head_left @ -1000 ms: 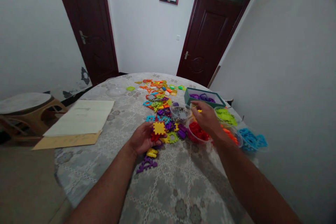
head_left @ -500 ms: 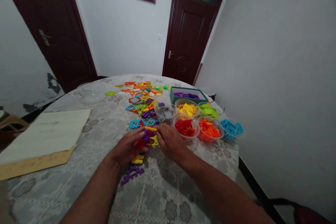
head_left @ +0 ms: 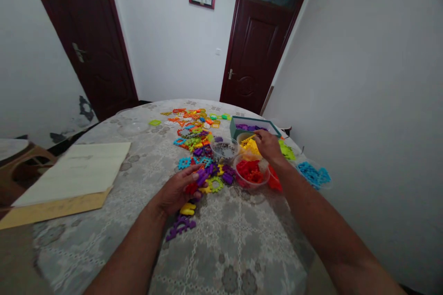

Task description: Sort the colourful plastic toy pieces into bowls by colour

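Observation:
My left hand is closed around purple plastic building pieces, with a red piece under the fingers. Over the bowl of yellow pieces, my right hand pinches a thin yellow piece between thumb and fingers. Close by the left hand lie a lime gear-shaped piece, a yellow piece and a toothed purple piece. My right forearm hides much of the orange pieces.
Around the right hand stand bowls of red, grey and blue pieces, plus lime pieces. Behind is a green box with purple pieces. Loose coloured pieces spread across the table; paper sheets lie left.
My right hand has left the pieces in my left hand and reached right and forward to the yellow bowl. The left hand keeps its hold. The camera view has shifted slightly.

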Motion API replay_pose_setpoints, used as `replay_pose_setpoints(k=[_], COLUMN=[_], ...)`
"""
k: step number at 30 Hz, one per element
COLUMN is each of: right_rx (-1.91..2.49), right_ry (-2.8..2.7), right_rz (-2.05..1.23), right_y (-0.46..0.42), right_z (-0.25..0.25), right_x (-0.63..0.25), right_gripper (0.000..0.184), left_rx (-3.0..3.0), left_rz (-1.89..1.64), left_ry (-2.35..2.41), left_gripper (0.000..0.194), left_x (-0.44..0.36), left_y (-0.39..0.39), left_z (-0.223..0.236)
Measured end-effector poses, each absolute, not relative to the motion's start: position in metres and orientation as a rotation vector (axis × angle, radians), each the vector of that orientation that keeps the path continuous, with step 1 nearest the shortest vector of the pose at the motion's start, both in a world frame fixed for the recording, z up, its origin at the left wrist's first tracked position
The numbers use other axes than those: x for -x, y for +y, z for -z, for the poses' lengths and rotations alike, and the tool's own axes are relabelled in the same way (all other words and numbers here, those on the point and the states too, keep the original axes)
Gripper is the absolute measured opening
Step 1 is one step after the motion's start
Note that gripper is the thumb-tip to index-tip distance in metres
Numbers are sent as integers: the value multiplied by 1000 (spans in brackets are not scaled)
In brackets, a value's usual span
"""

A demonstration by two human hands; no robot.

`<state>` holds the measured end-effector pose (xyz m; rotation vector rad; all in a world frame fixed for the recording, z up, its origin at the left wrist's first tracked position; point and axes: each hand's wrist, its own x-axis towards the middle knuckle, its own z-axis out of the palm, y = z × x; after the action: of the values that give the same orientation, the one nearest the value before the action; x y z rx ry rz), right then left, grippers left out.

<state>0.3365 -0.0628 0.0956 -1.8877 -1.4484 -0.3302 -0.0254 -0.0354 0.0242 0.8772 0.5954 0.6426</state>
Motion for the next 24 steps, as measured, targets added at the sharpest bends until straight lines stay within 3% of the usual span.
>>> replay_pose_setpoints(k=[7,13,17,24], right_rx=[1789,1559,1358,1435], right_ry=[-1475,-1738,-1904,-1777], right_rz=[281,-109,-209,-265], right_y=[-89,-130,-139,-136], right_z=[-92,-84,-64,-43], right_x=[-314,-230,-176,-149], right_gripper=[30,25,36,47], left_rx=[-880,-862,-888,-1003], left_rz=[-646,-645,-643,-629], left_ry=[580,523,490,506], left_gripper=[57,61,66,67], left_x=[25,24,25,25], left_y=[-36,-38,-39,-36], left_z=[-23,-23,-22,-17])
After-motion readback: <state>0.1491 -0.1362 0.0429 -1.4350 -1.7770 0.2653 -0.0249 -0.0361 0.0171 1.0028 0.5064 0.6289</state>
